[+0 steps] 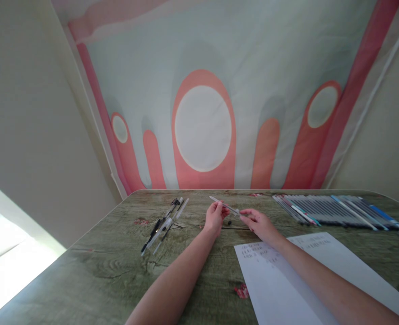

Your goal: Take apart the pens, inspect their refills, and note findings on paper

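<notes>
A slim pale pen [232,209] is held slantwise over the table, its light, pointed end up to the left. My left hand [215,217] is closed round the middle of its barrel. At the lower right end, the thumb and fingers of my right hand [258,223] pinch the pen; exactly which part they grip is too small to tell. A small black piece [229,222] lies on the table just below the pen. Under my right forearm rests a white sheet of paper [263,280] with rows of handwriting near its top.
Left of my hands lies a loose pile of pens and pen parts [164,225], some black, some clear. A long row of grey pens [321,210], with a few blue and white ones, stretches along the right. All rest on a wood-patterned table [111,271] before a printed backdrop [247,81].
</notes>
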Tool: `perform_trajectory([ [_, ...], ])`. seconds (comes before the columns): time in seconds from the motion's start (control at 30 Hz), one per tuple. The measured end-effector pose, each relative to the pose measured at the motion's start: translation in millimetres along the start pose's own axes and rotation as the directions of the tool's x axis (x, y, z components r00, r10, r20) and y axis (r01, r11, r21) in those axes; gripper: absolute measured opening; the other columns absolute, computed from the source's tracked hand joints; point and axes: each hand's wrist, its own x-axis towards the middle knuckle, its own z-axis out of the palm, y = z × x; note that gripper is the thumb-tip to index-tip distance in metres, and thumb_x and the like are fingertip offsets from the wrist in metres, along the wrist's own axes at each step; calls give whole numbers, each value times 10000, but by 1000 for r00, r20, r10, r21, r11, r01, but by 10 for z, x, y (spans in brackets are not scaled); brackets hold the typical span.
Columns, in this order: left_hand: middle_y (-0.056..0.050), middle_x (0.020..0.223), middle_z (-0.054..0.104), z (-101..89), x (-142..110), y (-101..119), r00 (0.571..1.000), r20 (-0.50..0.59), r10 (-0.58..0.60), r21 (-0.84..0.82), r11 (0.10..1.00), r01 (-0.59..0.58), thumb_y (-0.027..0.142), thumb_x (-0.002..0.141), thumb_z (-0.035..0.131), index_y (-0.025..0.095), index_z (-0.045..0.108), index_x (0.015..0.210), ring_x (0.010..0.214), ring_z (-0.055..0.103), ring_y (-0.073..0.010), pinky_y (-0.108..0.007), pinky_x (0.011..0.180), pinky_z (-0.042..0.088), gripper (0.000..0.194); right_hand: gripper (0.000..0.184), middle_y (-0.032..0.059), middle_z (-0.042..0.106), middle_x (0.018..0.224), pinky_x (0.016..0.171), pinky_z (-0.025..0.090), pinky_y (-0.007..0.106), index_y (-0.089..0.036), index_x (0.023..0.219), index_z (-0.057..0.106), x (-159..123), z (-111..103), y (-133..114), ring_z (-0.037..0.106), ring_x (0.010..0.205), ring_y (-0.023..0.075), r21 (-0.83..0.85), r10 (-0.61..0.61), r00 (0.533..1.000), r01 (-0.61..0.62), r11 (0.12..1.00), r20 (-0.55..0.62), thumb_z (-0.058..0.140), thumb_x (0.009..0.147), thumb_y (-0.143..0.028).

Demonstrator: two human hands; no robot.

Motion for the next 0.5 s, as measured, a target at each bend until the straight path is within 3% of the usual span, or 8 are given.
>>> perform_trajectory([
  [0.23,-99,808,623,148,-169,-40,978,138,-160,-52,984,168,213,771,546,122,482,826,678,608,-123,-241,658,481,125,394,-66,505,498,347,274,167,-186,912,466,-11,-56,-49,404,362,61,238,84,995,-69,969,-54,582,676,-478],
  [0.37,-114,821,624,130,-154,1,973,109,-204,-137,966,218,154,783,520,107,488,810,675,610,-117,-233,665,495,63,339,-4,582,633,376,323,177,-180,871,464,-15,-74,-95,464,432,73,391,73,997,-54,919,-33,568,706,-458],
  [0.5,-118,828,627,80,-84,54,971,63,-233,-282,929,241,92,786,493,95,504,805,692,614,-111,-210,664,506,22,324,50,614,764,398,354,193,-169,878,505,-25,-76,-115,487,473,78,420,73,997,-65,905,-3,533,736,-458],
])
